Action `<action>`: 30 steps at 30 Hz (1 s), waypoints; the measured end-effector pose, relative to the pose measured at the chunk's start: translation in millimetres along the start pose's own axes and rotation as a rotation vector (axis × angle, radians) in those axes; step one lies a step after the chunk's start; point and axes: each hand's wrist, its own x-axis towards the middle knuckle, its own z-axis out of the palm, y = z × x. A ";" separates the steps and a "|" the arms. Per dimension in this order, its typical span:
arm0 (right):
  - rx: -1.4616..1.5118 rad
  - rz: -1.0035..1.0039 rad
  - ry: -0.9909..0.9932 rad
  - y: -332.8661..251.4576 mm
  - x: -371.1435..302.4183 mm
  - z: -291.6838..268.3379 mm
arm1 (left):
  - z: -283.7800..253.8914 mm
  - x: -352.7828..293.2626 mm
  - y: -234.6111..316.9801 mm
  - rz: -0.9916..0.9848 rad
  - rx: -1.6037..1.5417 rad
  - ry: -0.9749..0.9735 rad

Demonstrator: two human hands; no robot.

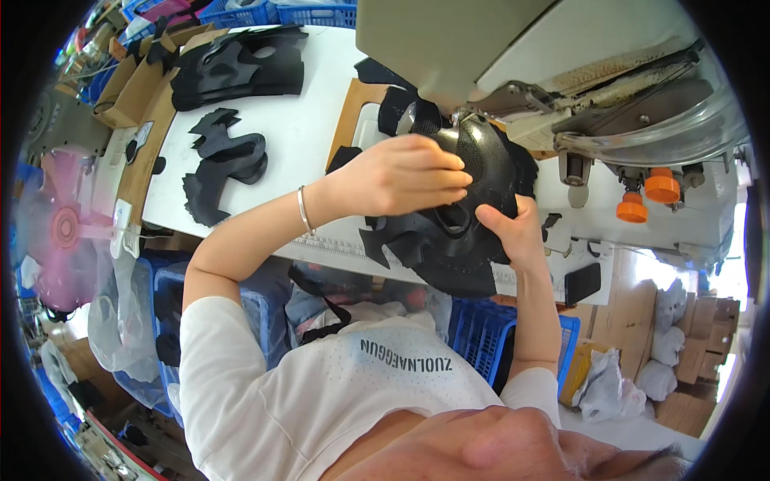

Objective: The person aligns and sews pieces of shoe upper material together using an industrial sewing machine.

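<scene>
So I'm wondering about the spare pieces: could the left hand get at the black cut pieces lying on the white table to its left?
Probably yes. The left hand rests on the black shoe upper at the sewing machine, and the white table between it and the black cut pieces looks unobstructed. It would have to let go first.

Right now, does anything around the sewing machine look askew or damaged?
Nothing stands out. Both the left hand and right hand hold the black shoe upper at the sewing machine; the other black pieces lie loosely piled on the white table.
</scene>
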 end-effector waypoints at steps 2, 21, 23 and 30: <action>-0.019 -0.008 0.013 0.7 -0.3 1.0 | 0.5 -6.0 -0.3 0.125 0.197 -0.007; -0.014 -0.025 0.032 1.4 0.2 2.3 | -4.3 -17.6 8.2 0.157 0.478 0.140; -0.009 -0.023 0.041 0.8 -1.3 4.0 | -3.6 -17.8 8.2 0.154 0.479 0.145; -0.031 -0.065 0.062 0.0 -1.1 9.4 | -7.2 -19.9 4.7 0.158 0.460 0.132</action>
